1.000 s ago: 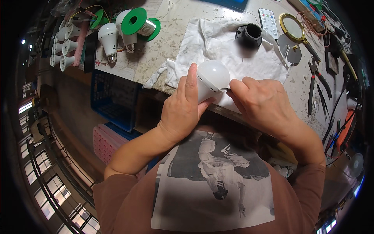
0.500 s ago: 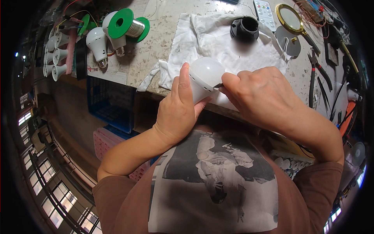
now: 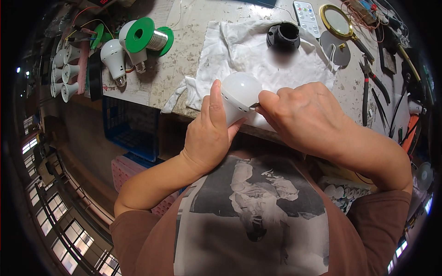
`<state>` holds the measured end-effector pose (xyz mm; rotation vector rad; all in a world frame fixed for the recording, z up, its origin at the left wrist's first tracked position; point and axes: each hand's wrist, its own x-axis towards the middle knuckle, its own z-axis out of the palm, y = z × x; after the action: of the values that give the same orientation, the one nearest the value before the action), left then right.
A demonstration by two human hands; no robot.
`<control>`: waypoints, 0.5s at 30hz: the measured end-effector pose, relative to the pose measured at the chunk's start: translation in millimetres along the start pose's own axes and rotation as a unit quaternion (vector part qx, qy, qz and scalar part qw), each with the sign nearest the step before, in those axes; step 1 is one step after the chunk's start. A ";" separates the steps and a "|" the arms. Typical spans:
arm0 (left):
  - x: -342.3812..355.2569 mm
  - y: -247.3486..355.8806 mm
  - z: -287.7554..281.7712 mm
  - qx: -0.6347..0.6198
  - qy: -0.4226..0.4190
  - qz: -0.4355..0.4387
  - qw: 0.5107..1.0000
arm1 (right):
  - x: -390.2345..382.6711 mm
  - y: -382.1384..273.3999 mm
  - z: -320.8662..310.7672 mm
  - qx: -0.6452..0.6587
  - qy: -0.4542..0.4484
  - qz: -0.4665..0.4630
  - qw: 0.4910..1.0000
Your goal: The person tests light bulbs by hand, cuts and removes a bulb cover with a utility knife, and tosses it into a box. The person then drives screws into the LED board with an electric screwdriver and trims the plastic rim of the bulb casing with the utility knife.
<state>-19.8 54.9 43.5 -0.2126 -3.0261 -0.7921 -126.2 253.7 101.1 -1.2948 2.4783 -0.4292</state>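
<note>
Light bulb [image 3: 242, 89], white and domed, is held above the near edge of the bench [image 3: 172, 73], dome tilted toward 12 o'clock. Main risk, in my judgement: the thin implement [image 3: 253, 105] at the seam may slip, through too much force or a poor angle, and score the dome or nick a finger. A second risk is the smooth housing turning in the grip, should the supporting fingers slacken.

Relative to the bulb, the left hand [image 3: 207, 135] lies at 7 o'clock, curled around the housing, one finger straight along the flank. The right hand [image 3: 306, 117] lies near 4 o'clock, fingertips pinched on the implement, just beside the seam; its full shape is hidden by the fingers.

Surroundings, from the bulb: white cloth [image 3: 221, 57] toward 12 o'clock, bearing a black ring-shaped fitting [image 3: 282, 39] at 1; red-and-black pliers [image 3: 366, 83] at 3; green wire reel [image 3: 136, 35] at 10.
</note>
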 end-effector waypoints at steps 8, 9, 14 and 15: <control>0.4 0.0 -0.5 0.001 -0.003 -0.004 1.000 | 2.7 0.5 -2.8 -0.006 -0.011 0.001 1.000; 0.4 -0.2 -1.2 -0.005 -0.004 -0.009 1.000 | 4.0 1.3 -4.1 -0.001 -0.011 -0.006 1.000; 2.7 -5.5 -5.6 -0.036 -0.015 -0.016 0.999 | 12.9 25.9 8.2 0.085 0.004 -0.070 0.994; 2.7 -6.9 -6.3 -0.060 -0.021 -0.022 0.998 | 14.2 27.7 9.8 0.093 0.012 -0.075 0.993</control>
<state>-23.5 46.2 45.8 -0.1671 -3.0347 -0.9849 -150.3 255.9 79.2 -1.4092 2.3029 -0.6984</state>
